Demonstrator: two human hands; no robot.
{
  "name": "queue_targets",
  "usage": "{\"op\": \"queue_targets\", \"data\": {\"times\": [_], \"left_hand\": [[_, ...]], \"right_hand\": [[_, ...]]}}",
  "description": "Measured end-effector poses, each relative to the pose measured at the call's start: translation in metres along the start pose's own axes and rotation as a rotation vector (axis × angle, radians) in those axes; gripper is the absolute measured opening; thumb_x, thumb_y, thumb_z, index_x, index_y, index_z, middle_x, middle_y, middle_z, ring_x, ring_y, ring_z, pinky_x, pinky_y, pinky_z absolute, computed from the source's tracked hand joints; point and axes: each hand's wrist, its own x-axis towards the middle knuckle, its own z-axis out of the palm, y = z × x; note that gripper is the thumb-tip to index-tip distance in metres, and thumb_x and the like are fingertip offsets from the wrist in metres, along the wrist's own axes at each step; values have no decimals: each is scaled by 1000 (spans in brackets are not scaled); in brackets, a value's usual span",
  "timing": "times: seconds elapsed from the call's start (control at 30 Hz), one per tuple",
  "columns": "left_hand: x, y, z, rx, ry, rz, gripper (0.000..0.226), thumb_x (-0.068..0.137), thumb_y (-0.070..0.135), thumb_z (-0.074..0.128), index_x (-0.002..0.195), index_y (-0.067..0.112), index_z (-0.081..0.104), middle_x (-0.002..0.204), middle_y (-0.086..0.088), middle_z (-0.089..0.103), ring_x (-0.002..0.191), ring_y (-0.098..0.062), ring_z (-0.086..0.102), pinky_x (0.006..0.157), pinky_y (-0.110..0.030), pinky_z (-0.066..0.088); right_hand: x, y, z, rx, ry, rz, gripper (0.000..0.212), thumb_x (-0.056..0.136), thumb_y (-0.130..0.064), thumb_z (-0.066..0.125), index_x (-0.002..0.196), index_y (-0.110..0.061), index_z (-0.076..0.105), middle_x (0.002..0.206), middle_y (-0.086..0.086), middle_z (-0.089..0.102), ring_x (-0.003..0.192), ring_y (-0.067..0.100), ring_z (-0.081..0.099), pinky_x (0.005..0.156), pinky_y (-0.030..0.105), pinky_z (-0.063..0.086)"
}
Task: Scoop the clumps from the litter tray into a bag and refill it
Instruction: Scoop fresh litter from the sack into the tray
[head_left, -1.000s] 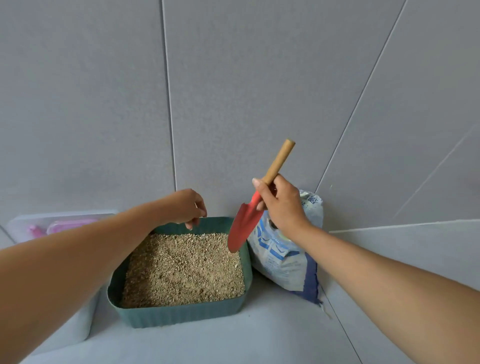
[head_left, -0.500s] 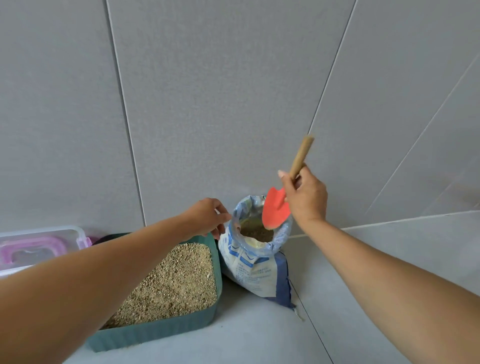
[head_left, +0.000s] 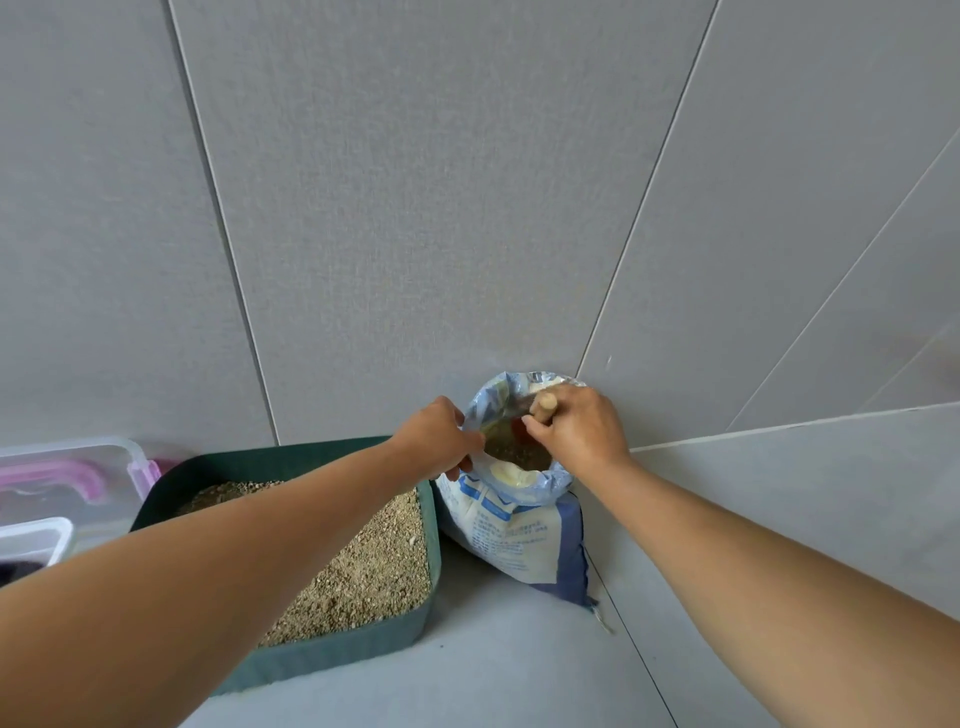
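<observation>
Glossy plastic bag (head_left: 511, 530), wooden trowel handle (head_left: 546, 406), grainy litter (head_left: 358, 566), matt tray (head_left: 332, 657)

A single head-worn wide-angle view looks forward and down along both forearms into a tiled floor-and-wall corner. It sits close: the arms fill the lower frame, the bag (head_left: 519, 525) stands at centre, the tray (head_left: 332, 652) lower left, wall panels above.

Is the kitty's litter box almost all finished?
Partway, it seems. The green tray holds loose litter; I can't tell if clumps remain. Right now the left hand holds the litter bag open while the right hand pushes the trowel down inside, its red blade mostly hidden. Bringing scoops over to the tray looks like what's left.
</observation>
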Motion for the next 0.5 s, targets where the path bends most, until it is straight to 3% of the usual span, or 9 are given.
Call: {"op": "queue_targets", "data": {"times": [0.1, 0.23, 0.3, 0.37, 0.5], "left_hand": [[3, -2, 0, 1, -14, 10, 28, 93, 19, 56, 116, 10, 45, 73, -6, 63, 51, -11, 49, 47, -21, 39], [4, -4, -5, -2, -23, 30, 27, 90, 14, 60, 113, 13, 47, 77, -4, 62, 61, -10, 53, 57, -21, 46], [2, -4, -8, 1, -33, 50, 19, 89, 12, 61, 105, 13, 51, 85, -10, 65, 65, -13, 55, 60, -24, 46], [-1, -3, -9, 14, -37, 71, 8, 88, 9, 59, 85, 14, 54, 95, -21, 69, 69, -18, 55, 62, -28, 44], [-4, -2, -10, 32, -44, 79, 18, 88, 9, 59, 71, 14, 52, 88, -21, 67, 70, -22, 52, 61, -28, 40]], "right_hand": [[7, -1, 0, 97, 51, 247, 21, 79, -31, 67, 73, -12, 72, 81, 11, 72, 80, 33, 66, 68, 31, 51], [14, 10, 5, 196, 68, 429, 26, 81, -33, 59, 66, -12, 65, 72, 10, 71, 78, 32, 67, 67, 27, 48], [14, 14, 10, 285, 78, 477, 25, 80, -33, 56, 68, -13, 64, 65, 8, 71, 77, 29, 68, 74, 32, 54], [11, 14, 13, 367, 103, 513, 24, 79, -35, 55, 64, -16, 57, 62, 8, 71, 75, 28, 70, 77, 37, 56], [9, 15, 17, 426, 126, 537, 27, 79, -38, 54, 61, -19, 52, 67, 12, 72, 76, 30, 70, 78, 40, 57]]}}
